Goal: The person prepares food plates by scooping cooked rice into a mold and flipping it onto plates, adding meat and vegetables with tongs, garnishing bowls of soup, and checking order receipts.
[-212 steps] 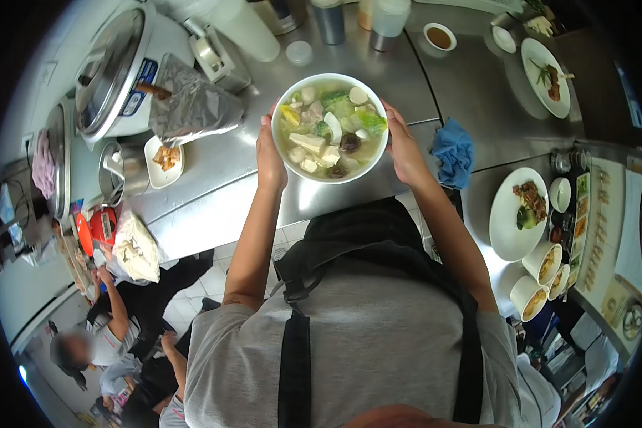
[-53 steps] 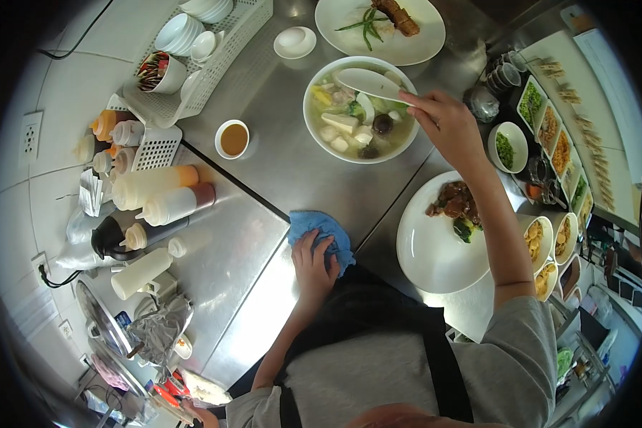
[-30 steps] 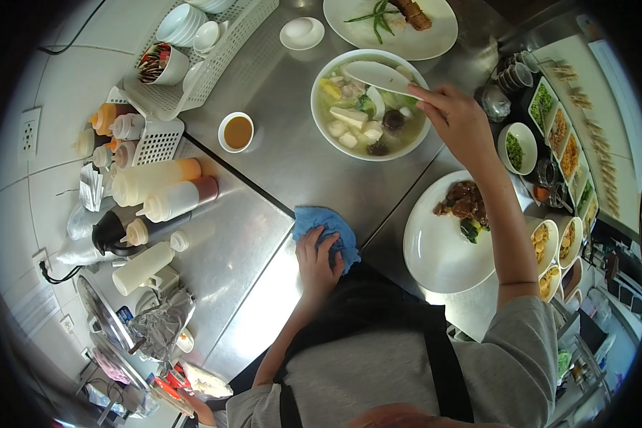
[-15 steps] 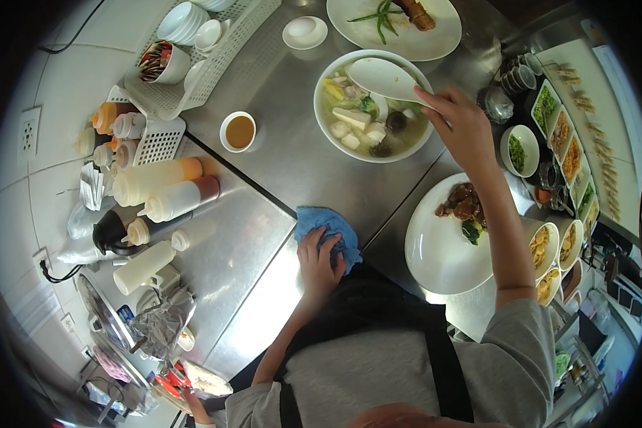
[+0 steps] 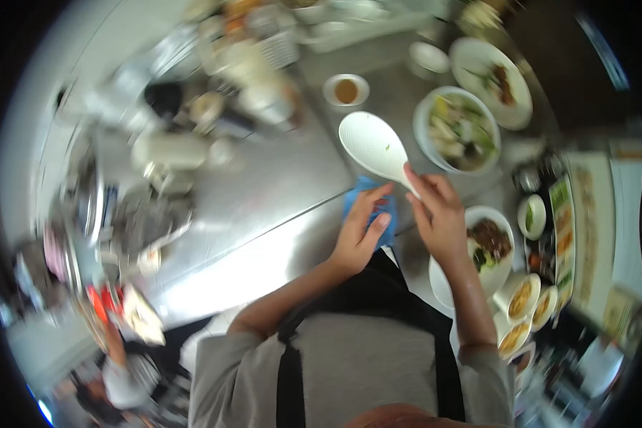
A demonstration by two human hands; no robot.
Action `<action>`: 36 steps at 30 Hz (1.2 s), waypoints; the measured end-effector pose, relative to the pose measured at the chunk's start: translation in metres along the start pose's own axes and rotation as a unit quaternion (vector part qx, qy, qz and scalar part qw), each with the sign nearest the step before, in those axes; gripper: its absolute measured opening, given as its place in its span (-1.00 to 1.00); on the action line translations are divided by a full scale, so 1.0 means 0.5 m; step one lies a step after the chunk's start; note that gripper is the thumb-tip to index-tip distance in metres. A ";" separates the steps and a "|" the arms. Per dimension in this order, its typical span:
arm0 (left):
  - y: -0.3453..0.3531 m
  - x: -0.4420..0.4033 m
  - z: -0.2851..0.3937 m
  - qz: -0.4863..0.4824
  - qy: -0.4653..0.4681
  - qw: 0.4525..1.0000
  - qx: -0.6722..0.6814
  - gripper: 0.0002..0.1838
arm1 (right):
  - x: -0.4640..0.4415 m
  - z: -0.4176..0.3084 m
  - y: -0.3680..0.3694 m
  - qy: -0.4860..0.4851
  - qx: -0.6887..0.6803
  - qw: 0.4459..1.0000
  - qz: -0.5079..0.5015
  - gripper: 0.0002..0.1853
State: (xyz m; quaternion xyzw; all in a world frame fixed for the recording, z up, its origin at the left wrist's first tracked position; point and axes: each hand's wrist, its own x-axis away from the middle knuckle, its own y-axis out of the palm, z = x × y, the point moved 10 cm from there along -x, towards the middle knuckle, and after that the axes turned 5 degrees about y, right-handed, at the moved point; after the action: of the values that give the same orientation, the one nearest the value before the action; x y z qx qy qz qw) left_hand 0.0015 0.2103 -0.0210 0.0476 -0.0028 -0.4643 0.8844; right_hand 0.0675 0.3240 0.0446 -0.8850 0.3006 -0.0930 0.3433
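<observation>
A white rice paddle (image 5: 372, 145) is held by its handle in my right hand (image 5: 439, 210), lifted clear of the soup bowl, with a small green bit on its blade. Just left of it, my left hand (image 5: 364, 228) has its fingers apart, in front of the blue cloth (image 5: 368, 187); whether it touches the cloth is unclear. The white bowl of soup (image 5: 458, 131) stands on the steel counter beyond my right hand. A white plate with meat and greens (image 5: 447, 279) lies partly behind my right forearm.
A sauce cup (image 5: 346, 90) and an oval plate (image 5: 491, 82) stand at the back. Blurred bottles (image 5: 171, 152) are on the left, paper cups (image 5: 524, 296) and garnish trays (image 5: 562, 239) on the right. A co-worker (image 5: 125, 371) is at lower left.
My right hand has drawn the paddle out of the bowl, toward my left hand. My left hand has risen off its flat rest on the cloth. The view has turned to the left and blurred.
</observation>
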 end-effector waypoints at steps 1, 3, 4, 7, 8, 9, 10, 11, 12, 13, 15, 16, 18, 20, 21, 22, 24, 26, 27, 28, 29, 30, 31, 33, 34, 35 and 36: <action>-0.023 0.014 0.006 0.025 -0.026 0.996 0.085 -0.63 | 0.006 -0.048 0.055 -0.035 -0.004 0.999 -0.037 -0.52; -0.107 0.063 0.008 0.102 -0.029 0.981 0.160 -0.60 | 0.025 -0.160 0.152 -0.120 -0.018 0.990 -0.071 -0.49; -0.161 0.103 0.005 0.152 -0.033 0.975 0.161 -0.58 | 0.038 -0.217 0.198 -0.162 -0.027 0.982 -0.088 -0.48; -0.341 0.247 0.023 0.277 -0.027 0.954 0.109 -0.54 | 0.094 -0.362 0.337 -0.252 -0.059 0.945 -0.201 -0.47; -0.400 0.300 0.037 0.316 -0.014 0.944 0.092 -0.54 | 0.119 -0.405 0.382 -0.290 -0.062 0.925 -0.238 -0.43; -0.457 0.356 0.050 0.348 -0.004 0.934 0.077 -0.54 | 0.145 -0.446 0.428 -0.300 -0.069 0.908 -0.283 -0.42; -0.522 0.420 0.046 0.387 -0.015 0.918 0.085 -0.50 | 0.175 -0.483 0.469 -0.304 -0.073 0.893 -0.324 -0.41; -0.592 0.484 0.049 0.421 -0.026 0.902 0.095 -0.47 | 0.203 -0.512 0.505 -0.307 -0.076 0.877 -0.362 -0.39; -0.672 0.547 0.075 0.444 -0.040 0.893 0.057 -0.41 | 0.232 -0.537 0.550 -0.309 -0.069 0.857 -0.406 -0.39; -0.756 0.618 0.106 0.476 -0.030 0.879 -0.011 -0.37 | 0.252 -0.557 0.577 -0.324 -0.071 0.845 -0.419 -0.41; -0.909 0.750 0.201 0.535 -0.018 0.836 -0.117 -0.41 | 0.292 -0.582 0.632 -0.348 -0.076 0.824 -0.441 -0.45; -0.978 0.808 0.258 0.579 0.007 0.800 -0.156 -0.45 | 0.305 -0.587 0.652 -0.368 -0.074 0.818 -0.436 -0.50; -1.117 0.890 0.353 0.636 -0.042 0.742 -0.207 -0.55 | 0.320 -0.580 0.685 -0.353 -0.071 0.818 -0.449 -0.52; -1.245 0.905 0.414 0.594 -0.115 0.743 -0.288 -0.58 | 0.336 -0.569 0.702 -0.342 -0.070 0.818 -0.458 -0.53; -1.308 0.897 0.424 0.554 -0.166 0.750 -0.322 -0.59 | 0.340 -0.565 0.706 -0.340 -0.073 0.819 -0.456 -0.54; -1.363 0.897 0.410 0.549 -0.230 0.739 -0.314 -0.60 | 0.341 -0.562 0.707 -0.336 -0.075 0.823 -0.451 -0.54; -1.473 0.855 0.367 0.516 -0.351 0.718 -0.307 -0.61 | 0.338 -0.555 0.699 -0.346 -0.075 0.835 -0.420 -0.54; -1.740 0.800 0.250 0.281 -0.405 0.644 -0.585 -0.57 | 0.332 -0.540 0.679 -0.337 -0.066 0.857 -0.385 -0.57; -1.861 0.772 0.166 0.182 -0.399 0.613 -0.658 -0.51 | 0.324 -0.532 0.669 -0.324 -0.054 0.870 -0.368 -0.60; -1.828 0.736 0.215 0.189 -0.399 0.593 -0.673 -0.53 | 0.314 -0.517 0.653 -0.304 -0.040 0.886 -0.349 -0.62; -1.805 0.700 0.245 0.217 -0.375 0.586 -0.684 -0.54 | 0.310 -0.510 0.632 -0.289 -0.045 0.890 -0.349 -0.66; -1.790 0.665 0.279 0.257 -0.335 0.579 -0.697 -0.56 | 0.298 -0.506 0.597 -0.264 -0.029 0.908 -0.324 -0.68; -1.740 0.636 0.341 0.313 -0.277 0.561 -0.714 -0.57 | 0.289 -0.493 0.551 -0.244 -0.016 0.921 -0.303 -0.71; -1.569 0.625 0.495 0.448 -0.104 0.503 -0.732 -0.60 | 0.256 -0.418 0.440 -0.134 -0.052 0.962 -0.231 -0.75; -1.439 0.631 0.563 0.509 0.002 0.470 -0.721 -0.60 | 0.237 -0.371 0.387 -0.090 -0.076 0.972 -0.203 -0.77; -1.307 0.651 0.609 0.554 0.107 0.435 -0.702 -0.61 | 0.222 -0.314 0.307 -0.028 -0.064 0.990 -0.121 -0.81; -1.169 0.669 0.631 0.583 0.202 0.399 -0.678 -0.61 | 0.218 -0.247 0.223 0.032 -0.050 0.997 -0.045 -0.83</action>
State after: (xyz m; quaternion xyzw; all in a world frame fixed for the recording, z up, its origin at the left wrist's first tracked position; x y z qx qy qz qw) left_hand -0.3037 -0.4200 0.2291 -0.4887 0.4646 0.3377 0.6567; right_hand 0.0571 0.1258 0.0581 -0.9102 0.2752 -0.1217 0.2846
